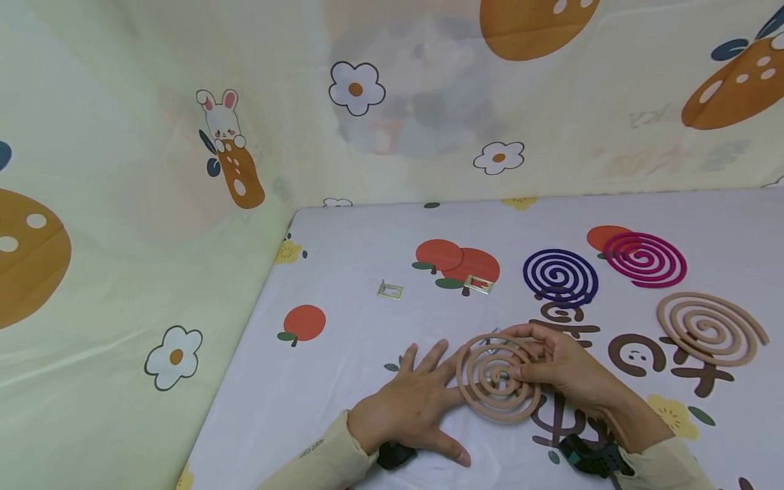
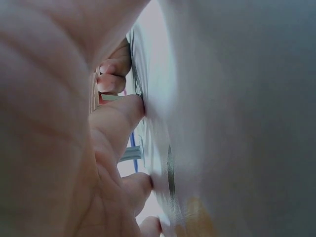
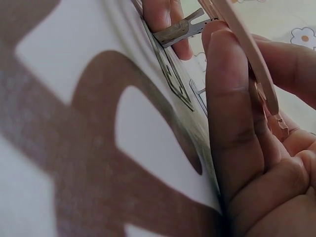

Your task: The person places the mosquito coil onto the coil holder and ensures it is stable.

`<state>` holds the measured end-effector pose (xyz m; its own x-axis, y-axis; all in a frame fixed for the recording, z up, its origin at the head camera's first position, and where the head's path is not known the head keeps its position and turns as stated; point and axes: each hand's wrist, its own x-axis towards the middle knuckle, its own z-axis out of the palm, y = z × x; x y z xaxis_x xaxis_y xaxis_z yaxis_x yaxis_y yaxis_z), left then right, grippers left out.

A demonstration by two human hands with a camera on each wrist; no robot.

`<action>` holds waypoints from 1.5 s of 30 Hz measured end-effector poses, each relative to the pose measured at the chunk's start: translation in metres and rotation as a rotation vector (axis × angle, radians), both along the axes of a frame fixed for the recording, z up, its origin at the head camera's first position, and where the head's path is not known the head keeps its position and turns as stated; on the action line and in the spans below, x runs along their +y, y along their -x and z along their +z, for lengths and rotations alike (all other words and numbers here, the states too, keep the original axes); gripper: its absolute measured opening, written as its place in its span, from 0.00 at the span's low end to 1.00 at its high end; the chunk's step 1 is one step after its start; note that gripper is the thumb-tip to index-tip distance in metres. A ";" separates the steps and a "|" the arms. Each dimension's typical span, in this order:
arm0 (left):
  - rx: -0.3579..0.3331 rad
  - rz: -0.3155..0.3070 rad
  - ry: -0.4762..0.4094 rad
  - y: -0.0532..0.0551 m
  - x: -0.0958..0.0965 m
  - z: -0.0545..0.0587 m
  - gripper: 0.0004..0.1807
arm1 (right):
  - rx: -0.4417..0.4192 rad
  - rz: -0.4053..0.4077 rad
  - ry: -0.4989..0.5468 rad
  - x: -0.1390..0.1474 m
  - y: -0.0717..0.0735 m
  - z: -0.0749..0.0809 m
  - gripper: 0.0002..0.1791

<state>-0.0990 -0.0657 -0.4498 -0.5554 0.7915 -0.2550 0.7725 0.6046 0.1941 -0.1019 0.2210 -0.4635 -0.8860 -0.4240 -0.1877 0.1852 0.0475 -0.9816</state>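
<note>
My right hand [image 1: 566,371] pinches a tan mosquito coil [image 1: 470,396] between thumb and fingers, holding it raised over the table. Beneath the coil is a small metal coil stand [image 3: 175,35], its prong standing up toward the coil's middle; the coil largely hides it in the head view. My left hand [image 1: 407,408] is spread on the tablecloth with its fingers straight. The tips of some left fingers [image 3: 157,15] rest right at the stand's base, and the coil overlaps them from above.
Two more metal stands [image 1: 390,290] [image 1: 479,284] lie farther back. To the right are a dark blue coil [image 1: 559,275], a magenta coil [image 1: 650,260] and another tan coil [image 1: 686,320]. A printed curtain [image 1: 416,150] rises along the table's back and left edges.
</note>
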 end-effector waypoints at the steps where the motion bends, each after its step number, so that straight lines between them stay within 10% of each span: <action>1: 0.001 0.000 0.001 0.000 0.000 0.000 0.60 | 0.007 0.003 0.005 0.000 0.000 0.000 0.36; 45: 0.029 -0.005 -0.002 -0.001 -0.001 -0.002 0.60 | 0.006 -0.022 0.017 0.000 0.000 -0.002 0.35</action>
<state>-0.0978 -0.0663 -0.4513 -0.5589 0.7947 -0.2370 0.7807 0.6006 0.1727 -0.1021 0.2215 -0.4659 -0.8964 -0.4074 -0.1748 0.1798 0.0264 -0.9834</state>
